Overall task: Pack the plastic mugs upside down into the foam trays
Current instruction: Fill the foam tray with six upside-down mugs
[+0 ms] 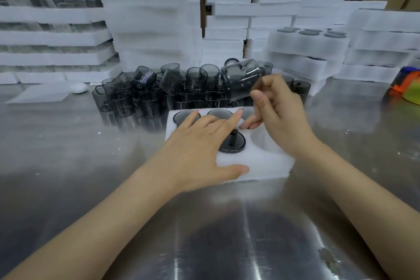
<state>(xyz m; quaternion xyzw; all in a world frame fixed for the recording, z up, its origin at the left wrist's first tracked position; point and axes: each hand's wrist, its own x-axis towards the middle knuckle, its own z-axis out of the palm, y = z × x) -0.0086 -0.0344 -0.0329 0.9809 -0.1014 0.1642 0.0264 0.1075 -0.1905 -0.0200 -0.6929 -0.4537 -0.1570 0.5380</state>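
Steel table point(204, 234), left fingers point(229, 120) flat on tray point(261, 163), right fingers point(260, 101) gripping mug point(242, 77), foam stacks point(145, 18)

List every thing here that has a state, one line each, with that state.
foam tray: partly filled; front right slot empty.
front middle mug: seated upside down.
held mug: tilted, in the air, not in a slot.
loose mugs: unpacked, heaped behind the tray.
left hand: open, flat on the tray.
right hand: grips the held mug.
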